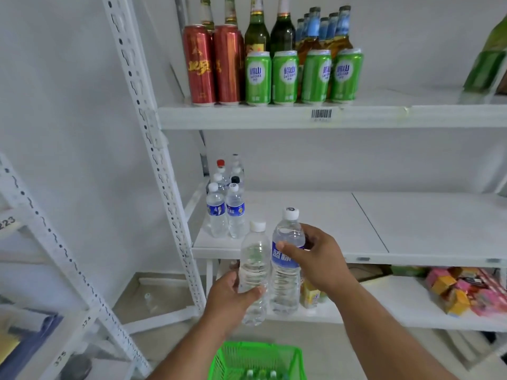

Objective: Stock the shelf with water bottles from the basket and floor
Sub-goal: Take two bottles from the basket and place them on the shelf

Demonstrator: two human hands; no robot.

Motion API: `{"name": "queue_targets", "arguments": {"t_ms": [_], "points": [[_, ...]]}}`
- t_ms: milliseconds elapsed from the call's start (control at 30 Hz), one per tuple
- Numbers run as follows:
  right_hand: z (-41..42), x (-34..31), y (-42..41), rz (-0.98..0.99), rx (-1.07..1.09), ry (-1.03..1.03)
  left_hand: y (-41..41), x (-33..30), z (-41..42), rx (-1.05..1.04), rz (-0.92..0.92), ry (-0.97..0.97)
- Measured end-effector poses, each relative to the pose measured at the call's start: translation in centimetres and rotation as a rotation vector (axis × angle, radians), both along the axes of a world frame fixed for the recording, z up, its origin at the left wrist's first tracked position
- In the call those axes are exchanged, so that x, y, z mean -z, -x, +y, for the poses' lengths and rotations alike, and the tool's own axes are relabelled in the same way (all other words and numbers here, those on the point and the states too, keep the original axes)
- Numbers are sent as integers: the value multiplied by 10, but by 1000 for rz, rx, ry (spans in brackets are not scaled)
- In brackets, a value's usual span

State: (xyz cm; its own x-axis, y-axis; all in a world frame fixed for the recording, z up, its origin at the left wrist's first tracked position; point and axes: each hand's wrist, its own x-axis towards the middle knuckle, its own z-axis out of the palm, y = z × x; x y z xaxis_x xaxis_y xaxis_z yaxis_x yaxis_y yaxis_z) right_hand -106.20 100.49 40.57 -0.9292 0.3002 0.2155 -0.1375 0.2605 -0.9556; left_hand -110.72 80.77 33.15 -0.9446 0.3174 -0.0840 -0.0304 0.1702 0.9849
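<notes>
My left hand (231,298) grips a clear water bottle (253,259) with a white cap by its lower body. My right hand (318,259) grips a taller water bottle with a blue label (285,270) near its shoulder. Both bottles stand upright, side by side, in front of the middle shelf's (315,215) front edge. Several water bottles (226,209) stand grouped at the far left of that shelf. A green basket (258,360) sits below my arms with bottle caps showing inside. One bottle (149,301) lies on the floor behind the shelf post.
The upper shelf (329,116) carries red cans, green cans and glass bottles. The bottom shelf (384,311) holds colourful snack packs on the right and a yellow carton. A white perforated post (153,165) stands left of the shelves; another rack (41,256) is at the far left.
</notes>
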Motion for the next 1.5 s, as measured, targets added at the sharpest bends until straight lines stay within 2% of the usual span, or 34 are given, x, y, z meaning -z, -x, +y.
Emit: {"name": "queue_targets", "arguments": {"t_ms": [233,567,967,1200,1500], "points": [[23,-8,34,-6,17,-29,30,-4,18,-57,38,12],[43,-5,118,-34,118,-114,125,-1,46,-68,14,-18],[84,-7,178,-76,232,-141,194,3,91,-13,40,33],[124,2,226,-101,182,-163,234,3,128,-94,37,57],[174,24,315,-171,73,-172,302,21,186,-312,-44,15]]}}
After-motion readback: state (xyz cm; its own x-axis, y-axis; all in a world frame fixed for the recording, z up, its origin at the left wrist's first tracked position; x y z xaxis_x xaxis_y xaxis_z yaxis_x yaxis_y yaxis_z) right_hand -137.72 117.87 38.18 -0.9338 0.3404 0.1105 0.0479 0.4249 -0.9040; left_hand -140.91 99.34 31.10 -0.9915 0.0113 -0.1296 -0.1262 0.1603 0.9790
